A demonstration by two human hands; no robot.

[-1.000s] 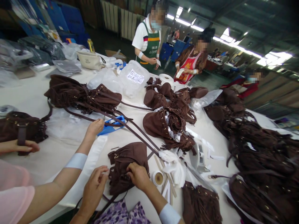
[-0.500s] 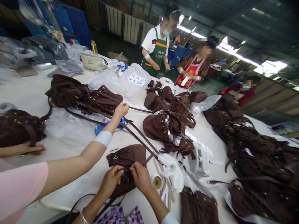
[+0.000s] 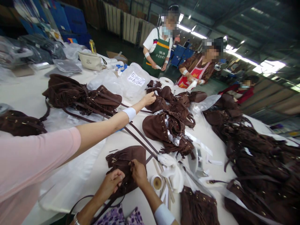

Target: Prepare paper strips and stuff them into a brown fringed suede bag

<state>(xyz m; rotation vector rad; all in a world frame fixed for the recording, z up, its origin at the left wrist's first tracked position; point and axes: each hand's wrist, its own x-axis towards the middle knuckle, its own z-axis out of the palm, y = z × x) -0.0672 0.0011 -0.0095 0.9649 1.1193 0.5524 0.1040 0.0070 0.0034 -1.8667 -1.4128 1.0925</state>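
Fringed brown bag (image 3: 125, 165) lies flat on the white table (image 3: 25, 93) just in front of the person, and both hands are on it: the left hand (image 3: 114, 182) and the right hand (image 3: 138, 171) have their fingers curled and pinching the suede near its middle, apparently around a tie or fringe; exactly what is pinched is hidden under the fingers. The step in hand looks like fastening or tidying a detail on the bag front, and a next move would call for a steady pinch with one hand while the other draws the small piece through. Just right of the bag stands one roll of tape (image 3: 157, 182) among white paper strips (image 3: 172, 168). A co-worker's arm (image 3: 100, 131) in a pink sleeve crosses from the left, its hand touching another brown bag (image 3: 161, 104). Three more people stand or sit at the far side. Brown bags elsewhere lie heaped, too tangled for an exact count: well over ten
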